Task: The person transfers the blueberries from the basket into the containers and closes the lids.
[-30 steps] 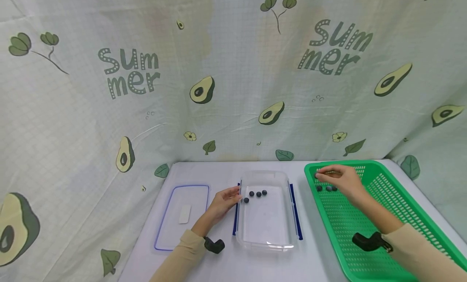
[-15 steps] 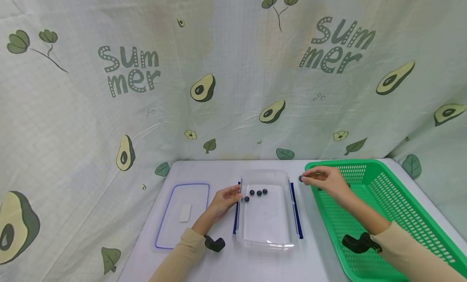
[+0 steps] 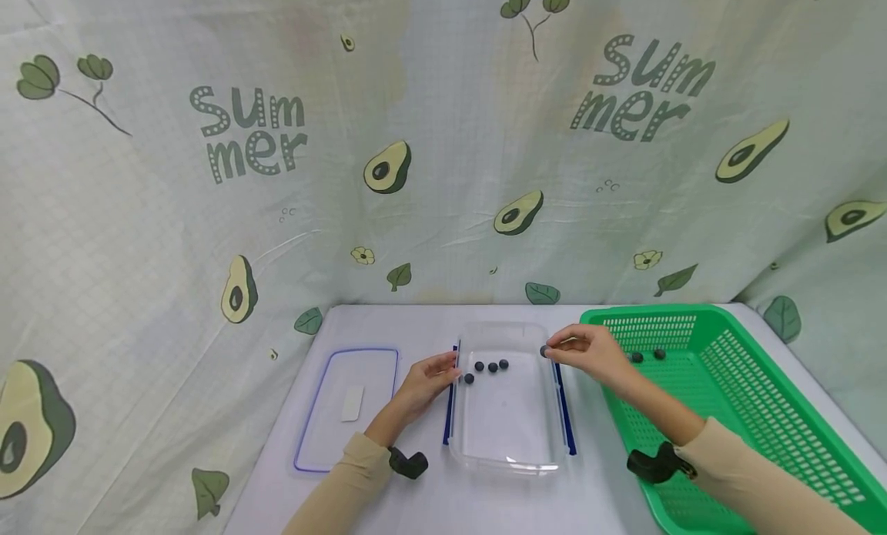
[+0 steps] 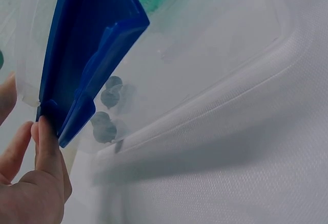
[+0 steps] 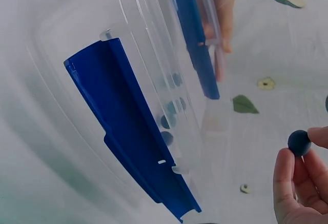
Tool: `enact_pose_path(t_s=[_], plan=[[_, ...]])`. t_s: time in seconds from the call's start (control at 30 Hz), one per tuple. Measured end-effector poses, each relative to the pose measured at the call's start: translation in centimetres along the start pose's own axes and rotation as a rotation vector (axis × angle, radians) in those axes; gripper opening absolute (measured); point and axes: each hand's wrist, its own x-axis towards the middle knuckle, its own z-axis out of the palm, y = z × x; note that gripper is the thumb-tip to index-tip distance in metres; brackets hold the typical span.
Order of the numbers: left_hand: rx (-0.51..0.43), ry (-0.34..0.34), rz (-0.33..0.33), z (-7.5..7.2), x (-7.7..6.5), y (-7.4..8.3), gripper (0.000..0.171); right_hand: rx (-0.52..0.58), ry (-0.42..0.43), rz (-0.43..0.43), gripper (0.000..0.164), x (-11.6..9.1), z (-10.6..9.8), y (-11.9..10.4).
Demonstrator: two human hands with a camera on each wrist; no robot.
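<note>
My right hand (image 3: 589, 354) pinches a small dark blue ball (image 5: 299, 142) between thumb and fingertips, at the right rim of a clear plastic container (image 3: 513, 435). In the head view the ball overlaps that rim. Several like balls (image 3: 493, 367) lie inside the container, toward its back left. With thumb and fingers, my left hand (image 3: 424, 381) holds the container's left side, its fingertips at the hanging blue clasp (image 4: 92, 39). A second blue clasp (image 5: 123, 111) hangs down along the right side.
A green perforated basket (image 3: 620, 419) stands at the right, with dark balls (image 3: 660, 354) at its back, partly hidden by my right hand. On the left lies a clear lid (image 3: 326, 435) with a blue edge and a white label (image 3: 352, 403). A printed cloth hangs behind.
My right hand has carried the ball out of the green basket, leftward to the container's right rim. The left hand has stayed at the container's left side.
</note>
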Motion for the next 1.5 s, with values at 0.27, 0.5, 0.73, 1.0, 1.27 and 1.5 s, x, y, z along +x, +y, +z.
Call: enact_pose_path(t_s=[0.27,0.5,0.73,1.0,1.27,1.5], plan=[[0.0,0.017,-0.006,0.0,-0.1,-0.1,0.056,-0.01,-0.063,-0.029,0.021,0.4,1.5,0.3],[0.005,0.015,-0.005,0.0,-0.2,0.0,0.054,-0.023,-0.069,-0.005,0.018,0.6,2.5,0.7],[0.001,0.017,-0.013,0.0,-0.1,0.0,0.054,-0.046,-0.086,0.002,0.016,0.6,3.0,1.0],[0.02,0.019,-0.016,0.0,-0.1,-0.1,0.058,-0.081,-0.084,0.011,0.014,0.6,3.3,1.2],[0.042,0.028,-0.012,0.1,-0.1,-0.1,0.058,-0.066,-0.081,-0.017,0.014,0.5,3.3,1.3],[0.051,0.029,-0.01,0.2,-0.1,-0.2,0.058,-0.057,-0.076,-0.049,0.015,0.3,2.7,1.1]])
